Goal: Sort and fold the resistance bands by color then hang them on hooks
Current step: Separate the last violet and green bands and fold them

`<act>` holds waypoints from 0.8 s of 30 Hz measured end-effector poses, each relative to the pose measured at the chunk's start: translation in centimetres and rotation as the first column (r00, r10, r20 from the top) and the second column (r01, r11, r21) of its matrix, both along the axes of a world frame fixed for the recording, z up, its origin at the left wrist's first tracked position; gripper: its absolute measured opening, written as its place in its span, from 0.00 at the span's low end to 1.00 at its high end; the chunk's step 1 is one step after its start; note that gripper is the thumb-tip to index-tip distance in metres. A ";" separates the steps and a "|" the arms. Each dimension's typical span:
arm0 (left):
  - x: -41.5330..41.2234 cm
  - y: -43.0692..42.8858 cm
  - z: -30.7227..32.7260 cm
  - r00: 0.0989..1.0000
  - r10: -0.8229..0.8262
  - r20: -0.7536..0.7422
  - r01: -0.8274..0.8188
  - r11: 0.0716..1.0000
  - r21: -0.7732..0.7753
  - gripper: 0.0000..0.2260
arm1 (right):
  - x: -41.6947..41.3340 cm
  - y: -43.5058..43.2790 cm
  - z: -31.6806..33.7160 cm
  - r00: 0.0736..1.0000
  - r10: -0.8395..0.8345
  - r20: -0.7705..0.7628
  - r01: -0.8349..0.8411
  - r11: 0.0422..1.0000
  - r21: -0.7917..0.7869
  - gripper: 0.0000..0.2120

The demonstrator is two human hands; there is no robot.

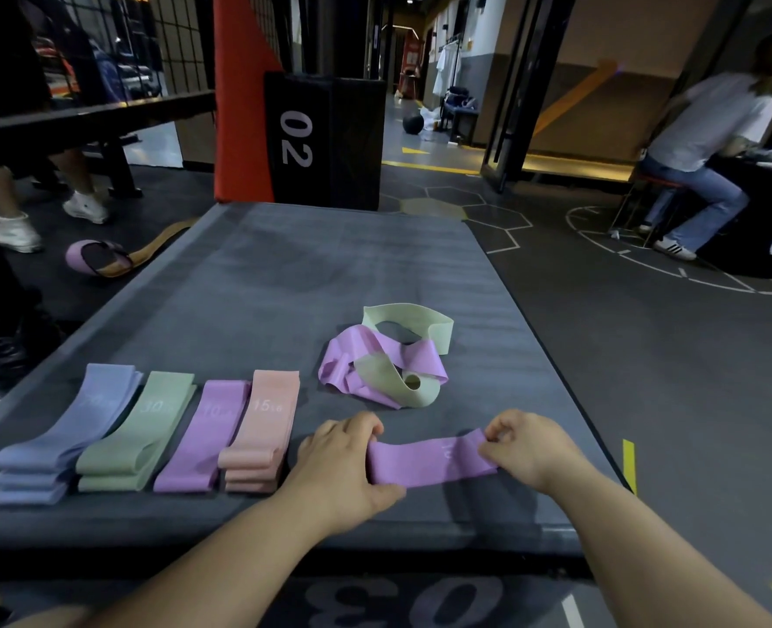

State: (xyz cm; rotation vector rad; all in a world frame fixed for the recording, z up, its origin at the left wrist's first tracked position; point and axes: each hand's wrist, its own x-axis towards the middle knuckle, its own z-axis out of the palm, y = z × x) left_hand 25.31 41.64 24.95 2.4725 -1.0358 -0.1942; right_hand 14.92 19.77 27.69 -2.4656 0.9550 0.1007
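Head view: the left grip (345, 460) and right grip (526, 446) pinch one end each of the flat lilac rubber band (429, 462); pulled unevenly, it may twist or slip free.

Four piles of folded bands lie in a row on the worktop (329, 265). The blue pile (67, 437) shows three folded ends, the green pile (139, 428) two, the purple pile (207, 437) one and the pink pile (261, 428) three. One loose heap (375, 355) mixes two colours, purple and pale green; how many bands are tangled in it cannot be told. One more purple band (429, 462) is gripped by two hands, the left hand (343, 460) and the right hand (529, 451). Off the worktop there is one tan strap (157, 247) on the floor (646, 355), one dark ball (413, 124) far back, and two other people: one seated person (710, 142) and one pair of legs (80, 192).
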 end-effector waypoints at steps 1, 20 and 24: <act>0.0 0.0 0.1 1.000 0.003 -0.021 -0.003 1.000 -0.007 0.27 | 0.0 0.0 0.0 1.000 -0.003 -0.001 0.003 1.000 -0.002 0.06; 0.4 -0.5 -0.2 0.994 0.097 -0.044 -0.102 0.989 -0.107 0.07 | 0.7 -0.1 -0.4 0.983 -0.141 0.114 0.122 0.979 0.162 0.05; -0.3 -1.0 -0.1 0.995 0.060 -0.083 -0.067 0.995 -0.079 0.05 | 0.7 -0.7 -0.3 0.940 -0.271 0.206 0.201 0.931 0.306 0.10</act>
